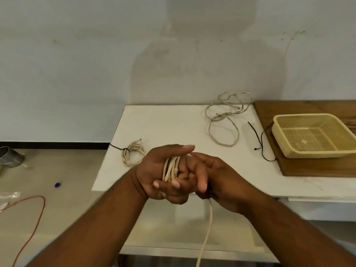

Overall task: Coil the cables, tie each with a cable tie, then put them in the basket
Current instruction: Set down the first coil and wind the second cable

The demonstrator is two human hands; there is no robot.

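My left hand (pixel 154 170) and right hand (pixel 217 180) held the half-coiled cable (pixel 171 168), fingers (pixel 201 176) curled round it. Next I needed a cable tie (pixel 254 132).

Both forearms come in from the bottom corners and meet mid-frame. Left hand (pixel 154 170) has its thumb straight on top and fingers curled round the cable (pixel 170 169) loops. Right hand (pixel 219 176) is tucked right against it, fingers overlapping the left's, gripping the cable's loose strand.

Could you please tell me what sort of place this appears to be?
Probably a plain indoor workroom: a white table stands against a bare, scuffed pale wall, and a thin orange cord lies loose on the pale floor.
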